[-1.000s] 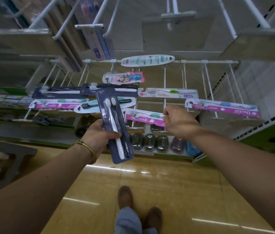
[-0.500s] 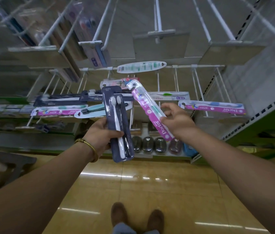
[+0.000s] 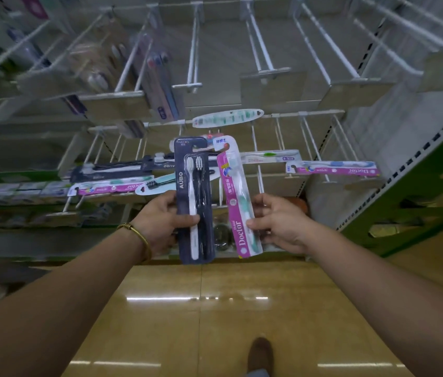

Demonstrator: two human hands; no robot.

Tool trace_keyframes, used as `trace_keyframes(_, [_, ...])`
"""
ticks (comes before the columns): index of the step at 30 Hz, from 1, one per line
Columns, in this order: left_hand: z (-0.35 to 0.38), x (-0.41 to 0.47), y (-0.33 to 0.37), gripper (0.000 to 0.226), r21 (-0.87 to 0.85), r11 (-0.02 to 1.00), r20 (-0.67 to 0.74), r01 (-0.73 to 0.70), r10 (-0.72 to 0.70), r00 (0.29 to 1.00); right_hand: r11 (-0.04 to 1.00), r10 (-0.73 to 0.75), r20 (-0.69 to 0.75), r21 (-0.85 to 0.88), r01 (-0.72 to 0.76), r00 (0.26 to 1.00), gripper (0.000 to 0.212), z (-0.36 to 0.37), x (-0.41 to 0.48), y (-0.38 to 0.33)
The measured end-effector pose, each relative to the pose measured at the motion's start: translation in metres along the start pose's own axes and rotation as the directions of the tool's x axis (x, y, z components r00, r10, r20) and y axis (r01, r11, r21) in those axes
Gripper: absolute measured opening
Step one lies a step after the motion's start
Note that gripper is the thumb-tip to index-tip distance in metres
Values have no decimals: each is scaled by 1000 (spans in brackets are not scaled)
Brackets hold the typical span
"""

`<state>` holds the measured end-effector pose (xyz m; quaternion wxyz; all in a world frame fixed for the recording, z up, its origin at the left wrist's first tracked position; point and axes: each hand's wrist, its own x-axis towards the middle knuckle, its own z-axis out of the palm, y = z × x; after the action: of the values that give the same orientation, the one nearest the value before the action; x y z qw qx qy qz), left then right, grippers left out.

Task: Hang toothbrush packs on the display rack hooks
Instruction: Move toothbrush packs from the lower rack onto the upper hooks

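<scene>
You stand in a shop aisle, facing a display rack (image 3: 310,113) whose long white wire hooks (image 3: 254,42) end in price-label holders (image 3: 272,85), some carrying carded toothbrush packs (image 3: 334,167). Green-edged perforated shelving (image 3: 410,167) flanks it above a glossy tiled floor (image 3: 214,308) streaked with light reflections. The navy AUBO pack (image 3: 187,186) in your left hand (image 3: 160,221) and pink Doctor pack (image 3: 235,191) in your right hand (image 3: 280,224) are sealed, branded retail cards.

pink pack (image 3: 231,186) lifted, turned upright, now just beside navy pack (image 3: 193,191)
</scene>
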<state>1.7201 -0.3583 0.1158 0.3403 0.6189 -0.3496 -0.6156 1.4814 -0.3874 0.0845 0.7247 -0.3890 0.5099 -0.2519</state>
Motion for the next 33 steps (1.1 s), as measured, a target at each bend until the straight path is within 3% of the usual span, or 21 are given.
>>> trace_keyframes(13, [-48,-80,-1,40,96,990,107,-107,97,990,991,-130,-35,-35,128,991,33,71,-70,5])
trace_keyframes(33, [-101,-170,58,38,57,937,130,-345,335,933,934,-356,-71,-64,351,932,34,152,-148,-51])
